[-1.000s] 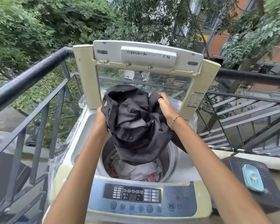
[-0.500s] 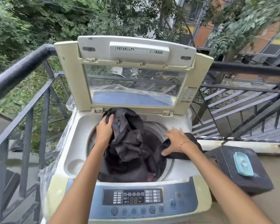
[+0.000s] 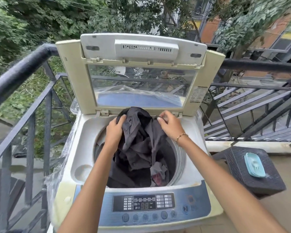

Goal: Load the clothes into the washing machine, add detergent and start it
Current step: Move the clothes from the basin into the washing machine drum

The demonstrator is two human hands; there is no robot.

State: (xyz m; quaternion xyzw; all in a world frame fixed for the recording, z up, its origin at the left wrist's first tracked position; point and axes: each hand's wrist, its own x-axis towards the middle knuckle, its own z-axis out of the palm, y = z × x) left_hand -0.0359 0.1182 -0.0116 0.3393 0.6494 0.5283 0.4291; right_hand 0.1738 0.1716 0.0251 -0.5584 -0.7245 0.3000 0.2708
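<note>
A top-loading washing machine [image 3: 84,145] stands in front of me with its lid [image 3: 141,47] raised upright. A dark grey garment [image 3: 139,137] hangs from the drum's far rim down into the drum. My left hand [image 3: 115,130] grips its left side, and my right hand [image 3: 170,125] pinches its right edge at the far rim. Beneath it in the drum lie other clothes [image 3: 158,172], pale grey and reddish. The control panel [image 3: 144,203] with its display and round buttons runs along the near edge.
Black metal railings [image 3: 29,118] close in the left side and run behind the machine [image 3: 259,66]. A dark woven stool [image 3: 252,170] stands to the right, carrying a light blue soap dish [image 3: 254,166]. Clear plastic sheeting [image 3: 57,169] hangs down the machine's left side.
The dark garment came down from chest height into the drum. My right hand moved from the drum's right rim to the far rim and took hold of the garment's edge.
</note>
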